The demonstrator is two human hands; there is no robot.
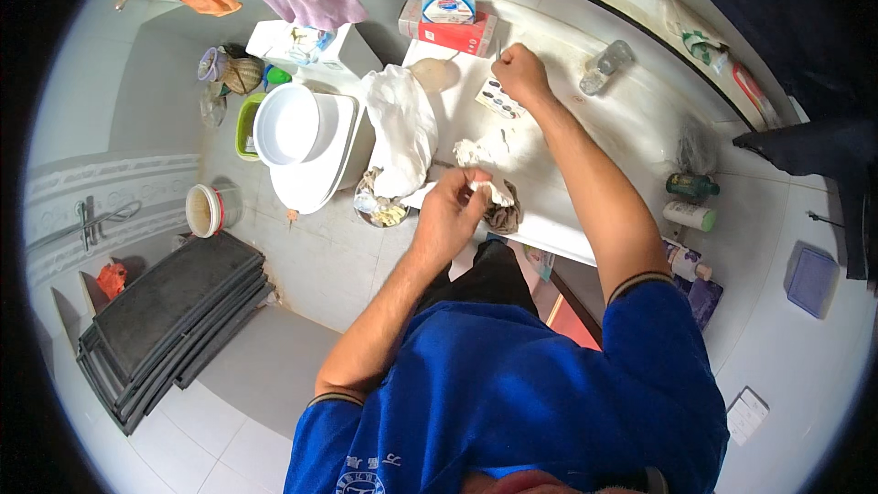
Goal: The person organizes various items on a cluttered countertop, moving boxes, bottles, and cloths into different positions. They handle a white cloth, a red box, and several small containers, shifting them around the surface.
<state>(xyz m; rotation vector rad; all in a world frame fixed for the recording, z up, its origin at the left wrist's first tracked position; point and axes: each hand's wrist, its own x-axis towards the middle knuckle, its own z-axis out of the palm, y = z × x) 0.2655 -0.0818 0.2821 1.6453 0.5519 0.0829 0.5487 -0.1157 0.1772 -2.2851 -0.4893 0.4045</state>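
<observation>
My left hand pinches a piece of white cloth at the near edge of the white counter. Crumpled grey-brown cloth lies just under it. Farther up, my right hand is raised with its fingers curled together, above a printed card with dark oval shapes. A thin grey line shows by its fingertips, too small to name. Between the hands are a small white cloth bundle and a tiny dark item. A large white bag hangs over the counter's left side.
At the back stand a soap box and a red-and-white carton. A clear bottle lies to the right. Left are a toilet lid with a white basin, a waste bin and stacked dark mesh frames.
</observation>
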